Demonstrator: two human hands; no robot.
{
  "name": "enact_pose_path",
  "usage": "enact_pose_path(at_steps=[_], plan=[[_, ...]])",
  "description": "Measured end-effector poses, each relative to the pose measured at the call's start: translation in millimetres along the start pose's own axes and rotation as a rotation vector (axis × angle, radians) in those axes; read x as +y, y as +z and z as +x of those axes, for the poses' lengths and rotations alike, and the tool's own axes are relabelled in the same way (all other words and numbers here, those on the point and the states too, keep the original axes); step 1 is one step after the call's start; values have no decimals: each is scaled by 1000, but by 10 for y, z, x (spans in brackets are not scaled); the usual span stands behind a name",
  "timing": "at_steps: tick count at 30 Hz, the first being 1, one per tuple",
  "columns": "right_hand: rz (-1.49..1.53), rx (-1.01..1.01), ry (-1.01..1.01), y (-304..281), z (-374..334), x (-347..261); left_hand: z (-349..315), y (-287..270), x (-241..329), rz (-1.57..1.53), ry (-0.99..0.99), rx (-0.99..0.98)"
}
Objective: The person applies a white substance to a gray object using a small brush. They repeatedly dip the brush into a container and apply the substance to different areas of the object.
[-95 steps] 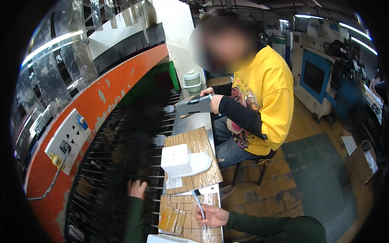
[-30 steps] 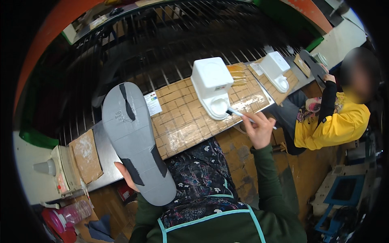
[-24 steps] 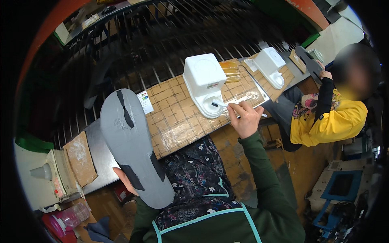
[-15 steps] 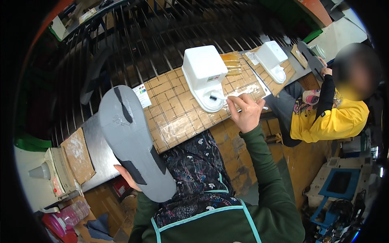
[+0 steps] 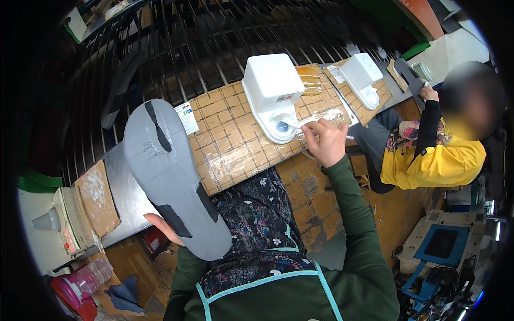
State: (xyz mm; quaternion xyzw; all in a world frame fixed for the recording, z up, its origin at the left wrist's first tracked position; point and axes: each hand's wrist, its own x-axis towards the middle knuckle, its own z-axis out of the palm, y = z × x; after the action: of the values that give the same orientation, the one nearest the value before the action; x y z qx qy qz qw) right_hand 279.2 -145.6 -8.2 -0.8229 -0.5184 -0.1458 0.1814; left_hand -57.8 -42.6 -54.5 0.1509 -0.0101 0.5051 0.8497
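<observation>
A large grey shoe sole (image 5: 167,155) with black patches and a dark slit near its far end lies across my left hand (image 5: 165,230). Only the thumb shows along its edge; the other fingers are hidden underneath. My right hand (image 5: 325,142) pinches the pale handle of a brush (image 5: 292,122). The brush's tip is down in the round well of a white plastic dispenser (image 5: 273,85), where bluish-white liquid seems to show. This dispenser stands on a cardboard-covered board (image 5: 227,142) wrapped in clear film.
A co-worker in a yellow top (image 5: 433,155) sits at the right, holding a dark sole (image 5: 409,79) near a second white dispenser (image 5: 361,75). Metal rollers (image 5: 209,64) run behind the bench, with another dark sole (image 5: 120,91) on them. A pink-lidded bottle (image 5: 91,278) is at lower left.
The brush has tipped down into the dispenser's well, so its dark bristles no longer show. The sole has shifted slightly up and left. At the right, a brush now shows at the co-worker's hand.
</observation>
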Motion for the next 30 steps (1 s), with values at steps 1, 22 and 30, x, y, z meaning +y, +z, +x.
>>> enact_pose_path(at_steps=[1, 22, 30], plan=[[71, -40, 68, 0, 0, 38, 15, 12, -15, -22, 2, -13], [385, 511, 14, -431, 65, -992, 354, 403, -713, 625, -134, -130], [1050, 258, 100, -319, 1, -1561, 200, 294, -687, 595, -143, -181]])
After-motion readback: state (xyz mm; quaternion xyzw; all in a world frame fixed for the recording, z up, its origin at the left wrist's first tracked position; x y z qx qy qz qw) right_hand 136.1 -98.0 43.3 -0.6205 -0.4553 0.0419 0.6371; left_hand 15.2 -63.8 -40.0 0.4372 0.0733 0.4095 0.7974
